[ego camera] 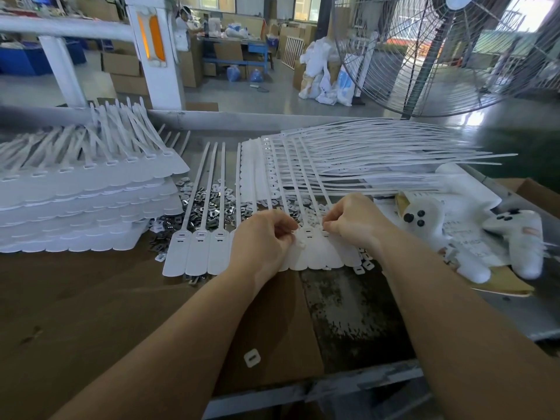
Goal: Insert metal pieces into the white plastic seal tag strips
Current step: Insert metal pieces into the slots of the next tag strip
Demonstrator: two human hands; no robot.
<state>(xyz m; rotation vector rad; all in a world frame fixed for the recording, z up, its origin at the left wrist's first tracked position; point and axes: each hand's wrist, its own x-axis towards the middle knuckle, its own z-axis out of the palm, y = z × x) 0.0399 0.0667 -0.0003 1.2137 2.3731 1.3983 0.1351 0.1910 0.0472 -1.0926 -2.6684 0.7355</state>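
Nearest the viewer, one loose white clip [252, 358] lies on the brown cardboard sheet [91, 313] covering the bench. Beyond it, the left hand [263, 237] and right hand [351, 221] rest on the row of white seal tag strips [200, 253], both with fingers curled and tips pinched together at the slotted tag heads; whether either pinches a metal piece cannot be told. Farther back lie the metal pieces [209, 201], stacked strips [75, 204] left, fanned strips [378, 153] right, then a floor fan [439, 53].
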